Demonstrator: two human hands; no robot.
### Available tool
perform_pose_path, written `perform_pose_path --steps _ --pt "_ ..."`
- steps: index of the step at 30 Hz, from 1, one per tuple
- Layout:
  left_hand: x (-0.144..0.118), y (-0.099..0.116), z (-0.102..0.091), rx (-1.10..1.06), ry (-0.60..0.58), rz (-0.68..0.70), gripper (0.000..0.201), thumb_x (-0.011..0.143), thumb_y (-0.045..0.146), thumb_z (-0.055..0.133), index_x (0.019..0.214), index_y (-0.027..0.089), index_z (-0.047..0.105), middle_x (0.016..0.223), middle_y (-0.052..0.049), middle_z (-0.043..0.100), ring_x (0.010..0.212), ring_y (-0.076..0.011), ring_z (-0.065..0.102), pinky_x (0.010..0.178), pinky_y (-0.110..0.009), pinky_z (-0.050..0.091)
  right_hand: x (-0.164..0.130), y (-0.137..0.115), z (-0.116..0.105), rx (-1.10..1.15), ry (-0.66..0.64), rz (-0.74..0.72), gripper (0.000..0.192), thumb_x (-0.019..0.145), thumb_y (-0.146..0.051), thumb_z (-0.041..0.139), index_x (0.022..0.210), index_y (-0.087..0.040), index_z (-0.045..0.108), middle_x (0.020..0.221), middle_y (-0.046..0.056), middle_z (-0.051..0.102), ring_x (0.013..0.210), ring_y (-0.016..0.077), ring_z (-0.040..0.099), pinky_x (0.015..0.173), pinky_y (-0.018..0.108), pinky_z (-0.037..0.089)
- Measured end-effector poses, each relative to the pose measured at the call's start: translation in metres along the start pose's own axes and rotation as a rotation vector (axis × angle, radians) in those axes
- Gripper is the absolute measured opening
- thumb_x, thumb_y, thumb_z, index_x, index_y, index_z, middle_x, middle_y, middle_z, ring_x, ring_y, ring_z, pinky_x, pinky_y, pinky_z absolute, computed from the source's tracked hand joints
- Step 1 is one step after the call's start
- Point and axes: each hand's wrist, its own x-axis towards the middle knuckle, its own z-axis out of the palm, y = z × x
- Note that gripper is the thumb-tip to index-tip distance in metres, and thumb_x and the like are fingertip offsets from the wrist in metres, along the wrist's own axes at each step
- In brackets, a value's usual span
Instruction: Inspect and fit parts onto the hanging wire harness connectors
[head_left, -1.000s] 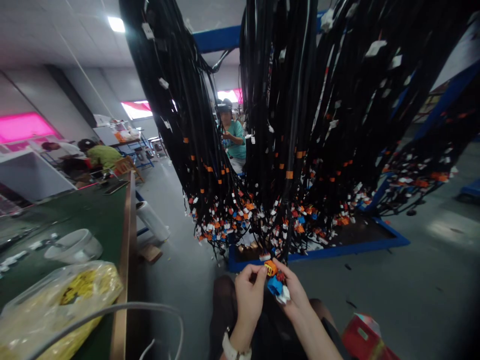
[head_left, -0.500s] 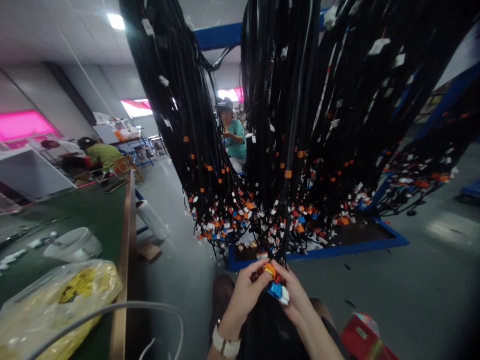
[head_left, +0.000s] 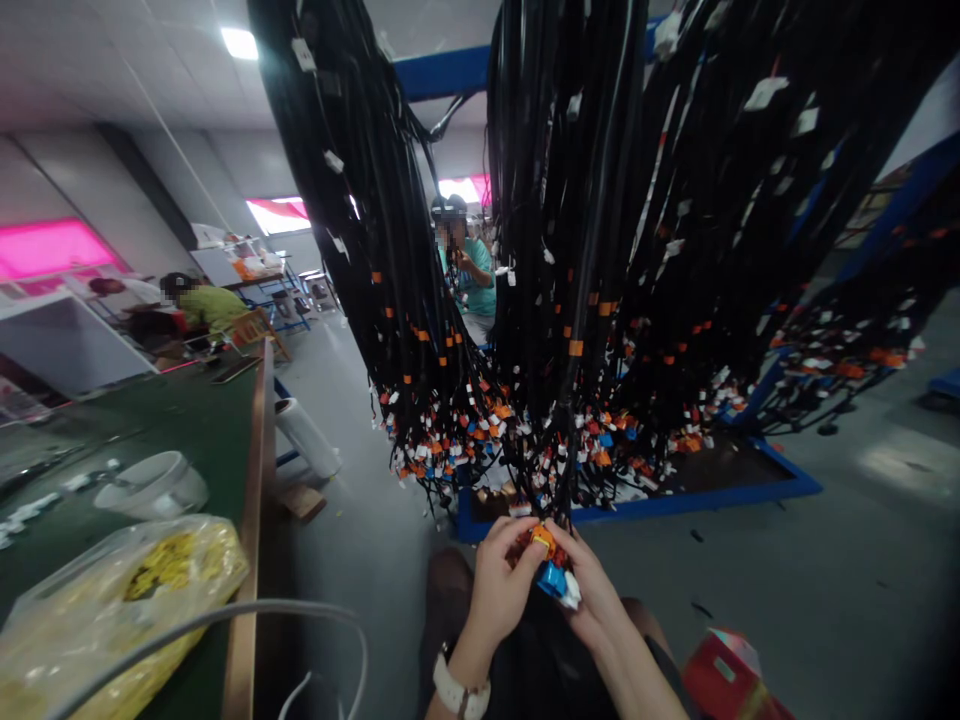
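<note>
Low in the middle of the head view, my left hand pinches an orange connector between thumb and fingers. My right hand is closed around the same cluster from the other side, its fingers partly hidden. A blue connector and a white connector stick out below the orange one, against my right palm. Their black wires run up into a hanging wire harness, one of many bundled on the rack.
A blue rack frame stands ahead on the floor. To the left, a green-topped table bears a bag of yellow parts and a white tub. A red box sits at lower right. Other people work beyond the harnesses and at far left.
My left wrist has turned slightly and shifted a little right, while both hands keep hold of the connectors. The person behind the harnesses has raised a hand.
</note>
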Motion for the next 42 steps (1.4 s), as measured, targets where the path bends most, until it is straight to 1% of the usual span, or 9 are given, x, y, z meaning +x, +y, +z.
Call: perform_pose_path --steps 6,10,13,16,21,27,32,37,42 --pt "-0.003 0.007 0.003 0.127 0.049 0.064 0.025 0.084 0.028 0.055 0.105 0.020 0.067 0.098 -0.008 0.062 0.090 -0.0186 0.059 0.082 -0.030 0.049 0.001 -0.001 0.001 0.018 -0.002 -0.022 0.039 0.055 -0.019 0.083 0.089 -0.016 0.064 0.079 0.003 0.072 0.070 0.0183 0.069 0.062 0.024 0.056" --pt "-0.007 0.009 0.006 0.325 0.076 0.204 0.028 0.087 0.024 0.050 0.111 0.025 0.064 0.103 -0.008 0.063 0.094 -0.0192 0.059 0.084 -0.030 0.049 0.006 -0.002 -0.001 0.083 0.042 0.032 0.034 0.053 -0.015 0.082 0.081 -0.016 0.063 0.071 0.002 0.071 0.061 0.0154 0.067 0.057 0.023 0.055" --pt "-0.009 0.007 0.005 0.478 0.079 0.309 0.027 0.088 0.022 0.048 0.106 0.025 0.067 0.102 -0.009 0.063 0.093 -0.0196 0.060 0.081 -0.030 0.050 0.009 -0.004 -0.002 0.116 0.052 0.086 0.030 0.054 -0.013 0.080 0.078 -0.016 0.063 0.068 0.002 0.070 0.059 0.0155 0.066 0.053 0.023 0.055" --pt "-0.009 0.007 0.002 0.554 0.082 0.352 0.022 0.086 0.022 0.051 0.097 0.025 0.070 0.096 -0.008 0.066 0.089 -0.0201 0.061 0.079 -0.031 0.050 0.010 -0.007 -0.001 0.118 0.079 0.062 0.026 0.055 -0.012 0.079 0.074 -0.016 0.062 0.070 0.002 0.071 0.054 0.0138 0.065 0.050 0.021 0.053" --pt "-0.006 0.014 -0.004 0.438 0.028 0.202 0.026 0.085 0.020 0.052 0.104 0.026 0.068 0.093 -0.006 0.069 0.084 -0.0190 0.063 0.075 -0.028 0.050 0.008 -0.010 0.001 0.102 0.091 0.003 0.022 0.057 -0.013 0.077 0.071 -0.017 0.060 0.069 0.001 0.071 0.050 0.0118 0.063 0.045 0.019 0.052" --pt "-0.002 0.012 0.000 -0.064 0.104 -0.097 0.017 0.081 0.028 0.057 0.087 0.017 0.068 0.084 -0.007 0.071 0.077 -0.0186 0.065 0.072 -0.027 0.051 0.006 -0.005 0.004 0.093 0.099 0.000 0.023 0.057 -0.012 0.076 0.071 -0.018 0.059 0.067 0.000 0.070 0.054 0.0132 0.065 0.046 0.019 0.052" --pt "-0.002 0.004 0.008 -0.010 0.216 -0.062 0.014 0.076 0.028 0.062 0.080 0.017 0.069 0.084 -0.006 0.069 0.077 -0.0178 0.063 0.072 -0.028 0.049 0.005 0.000 0.005 0.096 0.103 -0.003 0.026 0.055 -0.013 0.078 0.072 -0.018 0.058 0.066 -0.001 0.070 0.053 0.0134 0.064 0.047 0.020 0.053" --pt "-0.002 -0.003 0.012 -0.162 0.191 -0.173 0.020 0.075 0.033 0.063 0.080 0.014 0.069 0.077 -0.007 0.070 0.072 -0.0182 0.062 0.070 -0.028 0.050 0.005 0.000 0.006 0.113 0.124 -0.003 0.031 0.052 -0.012 0.079 0.075 -0.019 0.058 0.067 -0.001 0.071 0.052 0.0132 0.064 0.053 0.022 0.055" --pt "-0.001 -0.001 0.011 -0.143 0.207 -0.133 0.019 0.073 0.032 0.065 0.074 0.013 0.069 0.076 -0.007 0.068 0.073 -0.0183 0.061 0.071 -0.028 0.049 0.005 0.000 0.006 0.117 0.140 -0.002 0.032 0.052 -0.013 0.080 0.075 -0.019 0.058 0.069 -0.001 0.071 0.053 0.0134 0.065 0.055 0.023 0.056"
